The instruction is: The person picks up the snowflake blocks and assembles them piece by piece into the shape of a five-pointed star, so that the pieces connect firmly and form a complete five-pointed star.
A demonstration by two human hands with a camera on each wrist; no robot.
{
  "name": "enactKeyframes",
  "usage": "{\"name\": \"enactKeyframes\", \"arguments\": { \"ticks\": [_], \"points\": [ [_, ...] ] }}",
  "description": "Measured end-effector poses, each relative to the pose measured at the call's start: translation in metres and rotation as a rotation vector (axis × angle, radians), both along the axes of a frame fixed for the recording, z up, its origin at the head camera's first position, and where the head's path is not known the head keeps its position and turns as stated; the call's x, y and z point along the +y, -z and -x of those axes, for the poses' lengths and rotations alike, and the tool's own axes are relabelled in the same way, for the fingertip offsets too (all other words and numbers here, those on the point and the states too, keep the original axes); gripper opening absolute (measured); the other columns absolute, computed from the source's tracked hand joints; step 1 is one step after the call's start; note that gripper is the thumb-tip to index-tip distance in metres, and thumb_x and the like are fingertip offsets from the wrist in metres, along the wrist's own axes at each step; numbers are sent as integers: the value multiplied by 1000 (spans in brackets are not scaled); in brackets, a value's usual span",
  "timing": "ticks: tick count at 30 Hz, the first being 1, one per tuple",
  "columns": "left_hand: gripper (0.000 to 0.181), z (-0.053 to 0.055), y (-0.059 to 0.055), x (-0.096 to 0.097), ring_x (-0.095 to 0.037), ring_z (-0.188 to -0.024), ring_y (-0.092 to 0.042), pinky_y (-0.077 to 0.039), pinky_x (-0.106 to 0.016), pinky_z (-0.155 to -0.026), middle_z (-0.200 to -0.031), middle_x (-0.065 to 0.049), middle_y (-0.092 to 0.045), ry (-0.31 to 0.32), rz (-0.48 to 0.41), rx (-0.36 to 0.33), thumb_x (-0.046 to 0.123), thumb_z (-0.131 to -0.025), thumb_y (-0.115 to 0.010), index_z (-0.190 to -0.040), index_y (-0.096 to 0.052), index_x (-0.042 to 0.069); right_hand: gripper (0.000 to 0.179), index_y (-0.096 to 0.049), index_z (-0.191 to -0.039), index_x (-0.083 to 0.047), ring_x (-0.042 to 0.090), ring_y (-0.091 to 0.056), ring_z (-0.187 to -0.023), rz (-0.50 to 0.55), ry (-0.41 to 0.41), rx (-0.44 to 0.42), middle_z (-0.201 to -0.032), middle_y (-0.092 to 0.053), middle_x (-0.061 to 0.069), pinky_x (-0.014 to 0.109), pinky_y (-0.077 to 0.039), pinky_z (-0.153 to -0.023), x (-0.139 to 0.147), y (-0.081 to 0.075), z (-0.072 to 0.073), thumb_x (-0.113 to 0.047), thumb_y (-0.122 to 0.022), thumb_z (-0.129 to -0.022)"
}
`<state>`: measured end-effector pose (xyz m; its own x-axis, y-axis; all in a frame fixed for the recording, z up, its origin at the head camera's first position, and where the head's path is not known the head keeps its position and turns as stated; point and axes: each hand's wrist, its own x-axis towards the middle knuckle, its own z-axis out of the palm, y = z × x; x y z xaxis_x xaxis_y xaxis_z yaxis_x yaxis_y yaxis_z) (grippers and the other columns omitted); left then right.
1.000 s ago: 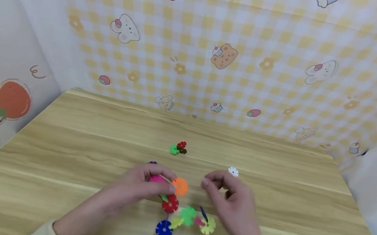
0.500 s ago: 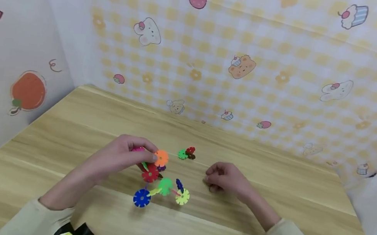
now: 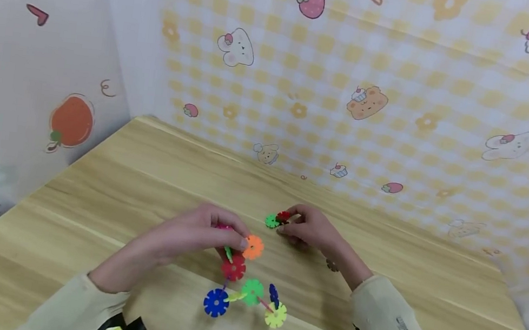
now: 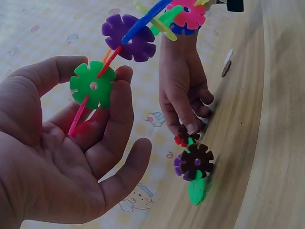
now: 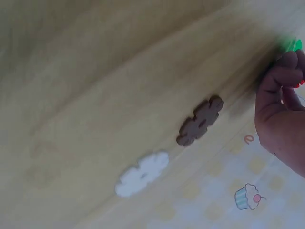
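My left hand (image 3: 198,231) holds a chain of notched plastic interlocking discs. An orange disc (image 3: 253,247) shows at its fingertips, while red, blue (image 3: 216,303), green (image 3: 252,292) and yellow (image 3: 275,315) discs hang toward me. In the left wrist view, a bright green disc (image 4: 94,86) sits among the curled fingers, linked to a purple one (image 4: 138,51). Farther back, my right hand (image 3: 313,229) pinches a small cluster of joined discs, with its green disc (image 3: 271,221) and red disc (image 3: 282,216) showing beside the fingertips. Fingers hide part of the cluster.
A loose brown disc (image 5: 200,121) and a white disc (image 5: 142,174) lie on the wooden table (image 3: 143,200). The right wrist partly covers the brown one in the head view. A patterned cloth wall (image 3: 274,79) stands behind the table.
My right hand has moved away from the loose discs, leftward and back to the small cluster, and now pinches it. The left hand keeps its grip on the chain. The head view has turned.
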<state>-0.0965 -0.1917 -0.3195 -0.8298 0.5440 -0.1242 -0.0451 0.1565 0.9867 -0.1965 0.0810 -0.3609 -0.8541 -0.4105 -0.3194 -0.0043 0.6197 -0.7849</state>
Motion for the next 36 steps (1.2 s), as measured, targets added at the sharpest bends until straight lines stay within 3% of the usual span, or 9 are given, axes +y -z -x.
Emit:
{"name": "enactKeyframes", "arguments": {
  "ticks": [4,8,13,16,19,21,25,30,36],
  "points": [
    [22,1,1,4,-28,-84,-71,-55,-41,-90,-92,-8,-75,6,12,2,22,-95,-68,-107,-75,4,32,-64,-118,0,18,-60,-74,44,30,0,-88,-68,10,29,-49,-65,9,-1,-9,-20,-73,-95],
    [21,-1,2,8,-26,-87,-71,-54,-40,-91,-95,-6,-75,6,20,-5,21,-94,-70,-106,-75,4,36,-61,-118,-1,22,-61,-89,168,99,-64,-102,-65,9,30,-51,-74,25,-6,-32,-29,-70,-98],
    [22,-7,0,15,-23,-93,-69,-52,-40,-93,-98,-4,-74,44,17,-18,22,-93,-71,-107,-74,5,21,-56,-120,-4,20,-68,-109,634,209,-214,-116,-66,4,29,-56,-89,55,-9,-74,-18,-59,-104],
    [22,-11,-2,19,-22,-96,-67,-50,-42,-95,-97,-4,-74,67,23,-12,23,-94,-71,-107,-74,6,18,-63,-116,-8,11,-69,-99,945,218,-220,-108,-70,-1,25,-57,-86,70,-10,-94,-6,-48,-107],
    [23,-15,-2,23,-21,-97,-66,-50,-41,-97,-97,-3,-73,81,13,-5,24,-95,-70,-110,-73,6,34,-71,-118,-10,6,-58,-80,1113,211,-153,-94,-67,-5,21,-51,-74,80,-15,-106,-3,-39,-109],
    [25,-17,0,26,-18,-89,-61,-51,-39,-91,-88,0,-67,84,-3,-10,24,-97,-69,-114,-71,5,37,-72,-123,-10,6,-49,-76,1110,226,-90,-90,-62,-8,20,-47,-71,84,-20,-109,-4,-37,-110],
    [29,-19,4,31,-13,-74,-51,-51,-30,-75,-77,3,-54,67,-41,-42,23,-97,-70,-119,-67,4,38,-68,-133,-12,6,-57,-86,1011,224,-27,-104,-65,-9,25,-50,-79,87,-33,-111,-5,-39,-109],
    [33,-23,7,26,-15,-80,-61,-56,-34,-78,-86,-1,-62,41,-108,-106,17,-96,-71,-122,-59,1,41,-57,-143,-13,11,-69,-101,1058,143,-52,-122,-69,-1,24,-54,-82,74,-38,-112,-2,-39,-109],
    [30,-18,2,42,-16,-79,-57,-54,-34,-75,-85,-1,-57,59,-82,-53,20,-98,-69,-121,-61,3,25,-68,-104,-18,13,-62,-98,998,240,-46,-104,-69,-3,21,-46,-74,69,-42,-125,-11,-45,-109]
  ]
}}
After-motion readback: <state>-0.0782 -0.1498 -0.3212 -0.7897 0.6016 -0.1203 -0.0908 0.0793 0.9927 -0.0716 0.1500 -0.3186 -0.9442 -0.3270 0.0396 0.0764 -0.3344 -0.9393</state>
